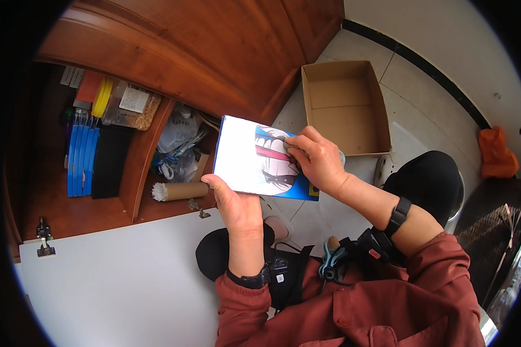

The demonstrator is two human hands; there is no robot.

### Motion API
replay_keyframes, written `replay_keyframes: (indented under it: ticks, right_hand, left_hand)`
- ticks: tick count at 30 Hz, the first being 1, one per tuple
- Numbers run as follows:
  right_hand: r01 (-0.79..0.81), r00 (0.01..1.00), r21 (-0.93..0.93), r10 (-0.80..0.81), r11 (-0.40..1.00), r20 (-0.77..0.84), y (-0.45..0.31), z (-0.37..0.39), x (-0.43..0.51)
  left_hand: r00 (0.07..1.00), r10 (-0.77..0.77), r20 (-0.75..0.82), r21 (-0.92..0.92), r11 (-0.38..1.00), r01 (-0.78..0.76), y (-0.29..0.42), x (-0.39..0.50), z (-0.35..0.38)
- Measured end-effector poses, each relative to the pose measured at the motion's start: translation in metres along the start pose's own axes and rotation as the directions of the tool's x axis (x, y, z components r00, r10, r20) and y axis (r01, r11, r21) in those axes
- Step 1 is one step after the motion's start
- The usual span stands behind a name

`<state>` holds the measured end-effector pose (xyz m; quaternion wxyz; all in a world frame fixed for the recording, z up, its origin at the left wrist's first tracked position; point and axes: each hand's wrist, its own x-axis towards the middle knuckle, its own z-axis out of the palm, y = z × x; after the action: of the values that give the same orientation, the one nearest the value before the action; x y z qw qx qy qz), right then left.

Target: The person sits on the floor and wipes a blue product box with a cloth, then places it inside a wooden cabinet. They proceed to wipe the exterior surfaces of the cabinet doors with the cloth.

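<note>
My left hand supports a thin blue-edged book or flat box from below, with the thumb along its near edge. The upper face is glaringly white on the left and carries a drawn figure with a magenta band on the right. Against that printed side presses my right hand, fingers curled around a bunched greyish-blue cloth. Most of the cloth is hidden by the hand. The book is held in the air, in front of the open cabinet.
The open wooden cabinet holds blue-spined books, a yellow-lidded jar, plastic bags and a cardboard tube. Its white door extends at the left. A cardboard box and an orange bag are on the tiled floor.
</note>
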<state>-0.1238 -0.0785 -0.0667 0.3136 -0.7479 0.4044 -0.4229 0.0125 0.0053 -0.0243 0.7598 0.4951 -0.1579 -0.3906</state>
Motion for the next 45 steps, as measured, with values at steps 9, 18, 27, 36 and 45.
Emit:
replay_keyframes:
  ticks: [9,18,27,36,45]
  right_hand:
    - [0.018,0.998,-0.083,-0.013,0.996,0.059,0.029,-0.002,0.006]
    - [-0.601,0.779,0.797,0.268,0.063,0.567,0.037,-0.025,0.011]
    - [-0.577,0.781,0.816,0.323,0.042,0.535,-0.007,-0.031,0.016]
    - [-0.262,0.95,0.56,0.313,0.786,0.006,-0.007,-0.031,0.02]
    - [0.304,0.918,0.23,-0.349,0.924,0.19,-0.019,-0.022,-0.016]
  left_hand:
    - [0.999,0.037,-0.006,-0.028,0.999,-0.037,0.012,0.003,-0.007]
    - [0.988,0.115,-0.106,-0.207,0.969,-0.135,0.039,0.007,-0.015]
    - [0.993,-0.041,0.115,-0.162,0.985,0.059,0.01,-0.019,0.017]
    - [0.971,-0.157,0.183,-0.085,0.981,0.174,0.006,-0.018,0.018]
    - [0.982,-0.126,0.143,-0.191,0.97,0.152,0.003,-0.015,0.014]
